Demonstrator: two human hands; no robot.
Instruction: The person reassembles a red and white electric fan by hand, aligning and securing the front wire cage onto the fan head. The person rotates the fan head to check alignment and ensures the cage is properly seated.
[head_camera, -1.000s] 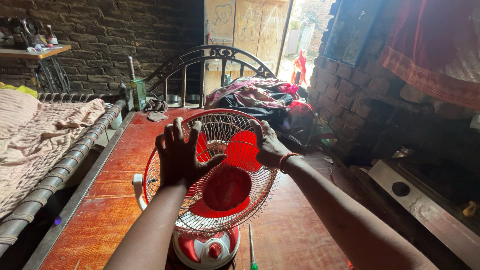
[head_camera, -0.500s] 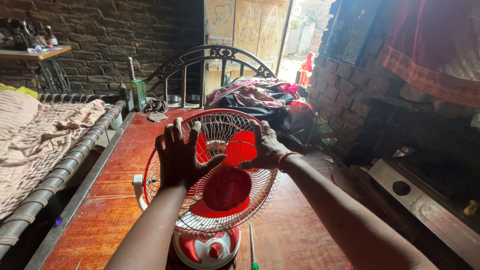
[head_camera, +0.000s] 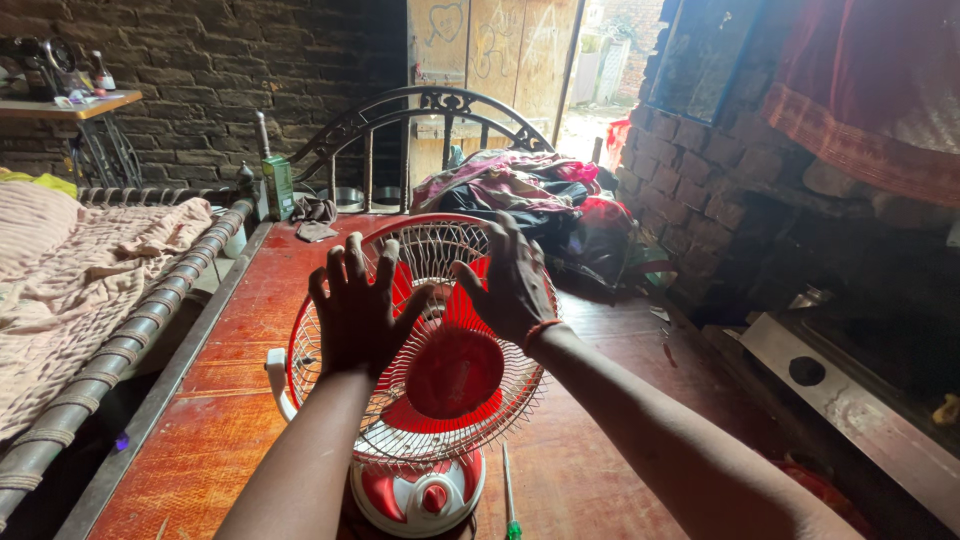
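Fan (head_camera: 440, 385): red and white, on the red table (head_camera: 230, 400), near centre
Left hand (head_camera: 358, 310): fingers spread, flat on the wire grille
Right hand (head_camera: 512, 283): open at the grille's right side

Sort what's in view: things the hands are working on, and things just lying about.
In hand: left hand and right hand spread on the red table fan's wire grille; screwdriver beside its base.

Lying about: green carton, grey rag, clothes pile, pink blanket.
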